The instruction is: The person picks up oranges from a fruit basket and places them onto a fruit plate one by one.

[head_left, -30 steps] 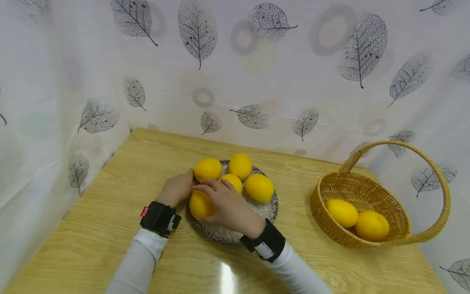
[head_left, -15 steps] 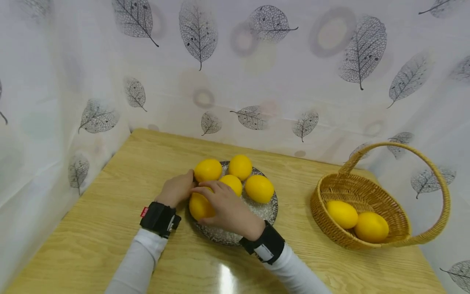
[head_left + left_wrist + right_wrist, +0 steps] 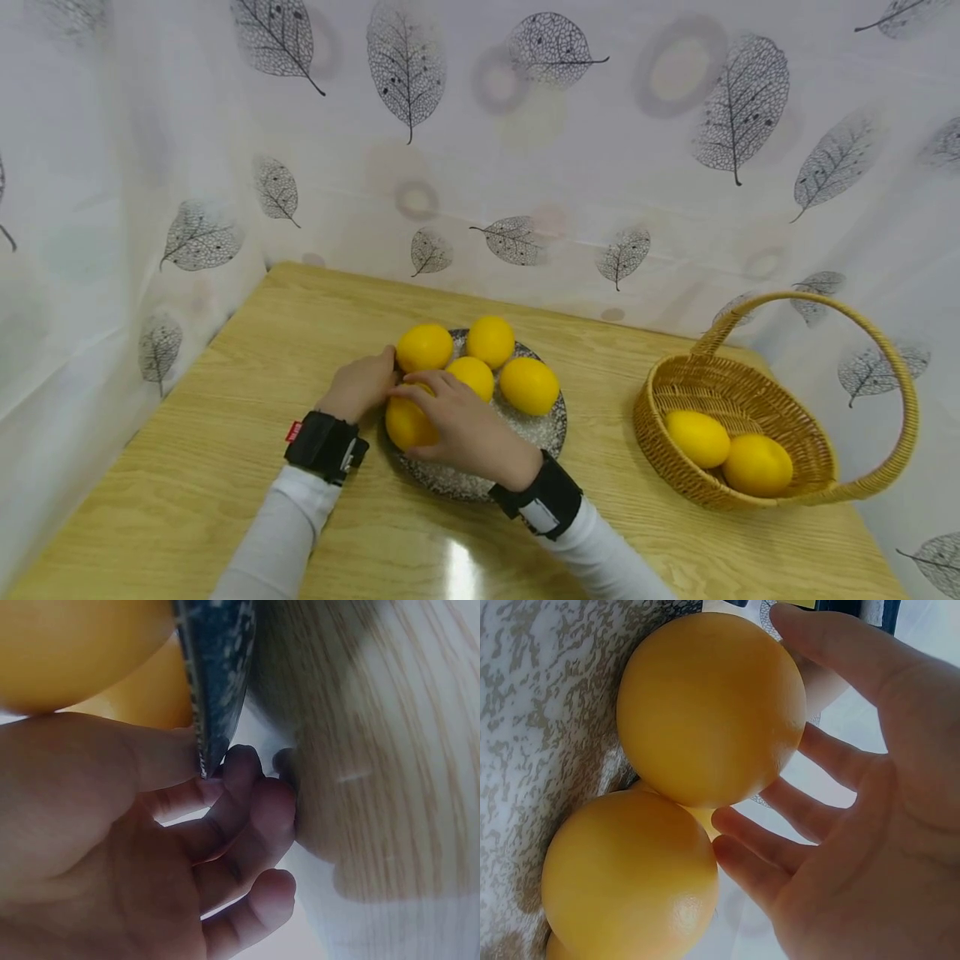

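A dark-rimmed speckled plate [image 3: 480, 492] sits on the table with several yellow lemons on it. At its left edge my left hand [image 3: 358, 385] pinches the rim; the left wrist view shows the thumb above the plate edge [image 3: 217, 667] and curled fingers below. My right hand [image 3: 476, 437] curves its thumb and fingers round the front-left lemon [image 3: 408, 423], which still lies on the plate. In the right wrist view a second lemon [image 3: 630, 877] touches that one, close to the fingertips. Other lemons [image 3: 529, 386] lie toward the plate's back and right.
At the right stands a wicker basket [image 3: 660, 454] with a tall arched handle, holding two lemons [image 3: 757, 465]. The wooden table [image 3: 187, 467] meets a leaf-patterned curtain [image 3: 480, 167] at the back and left.
The right hand's fingers have drawn in slightly over the front-left lemon. The left hand, plate and basket stay where they were.
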A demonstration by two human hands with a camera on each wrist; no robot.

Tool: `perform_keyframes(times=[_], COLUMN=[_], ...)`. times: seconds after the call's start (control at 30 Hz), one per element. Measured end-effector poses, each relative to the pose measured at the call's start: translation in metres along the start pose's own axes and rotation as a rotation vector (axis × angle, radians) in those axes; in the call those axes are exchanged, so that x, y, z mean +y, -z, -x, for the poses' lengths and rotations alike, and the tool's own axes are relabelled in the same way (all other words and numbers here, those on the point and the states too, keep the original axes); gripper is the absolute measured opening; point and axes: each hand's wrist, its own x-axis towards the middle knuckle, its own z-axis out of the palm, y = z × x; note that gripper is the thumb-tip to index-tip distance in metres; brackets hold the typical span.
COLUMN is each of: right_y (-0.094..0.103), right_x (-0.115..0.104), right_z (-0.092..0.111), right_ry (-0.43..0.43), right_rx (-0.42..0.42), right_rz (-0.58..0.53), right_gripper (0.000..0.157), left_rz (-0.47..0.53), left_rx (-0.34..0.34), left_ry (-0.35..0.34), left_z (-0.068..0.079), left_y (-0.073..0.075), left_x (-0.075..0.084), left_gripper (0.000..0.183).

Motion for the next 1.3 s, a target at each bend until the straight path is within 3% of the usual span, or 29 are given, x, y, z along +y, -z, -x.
perform_keyframes(times=[0.5, 0.7, 1.3], right_y=[-0.002, 0.001, 0.013], right_x=[0.002, 0.003, 0.009], right_z=[0.0, 0.0, 0.003], right_ry=[0.06, 0.064, 0.124], right_rx=[0.025, -0.001, -0.011], right_rz=[-0.019, -0.015, 0.086], right_gripper=[0.068, 0.066, 0.056], left_rz=[0.003, 0.015, 0.009], left_rx=[-0.01, -0.008, -0.018], left_ry=[0.008, -0.001, 0.008], left_z=[-0.002, -0.001, 0.001], left_y=[-0.003, -0.003, 0.001], left_x=[-0.005, -0.002, -0.001], left_gripper=[0.031, 0.032, 0.035])
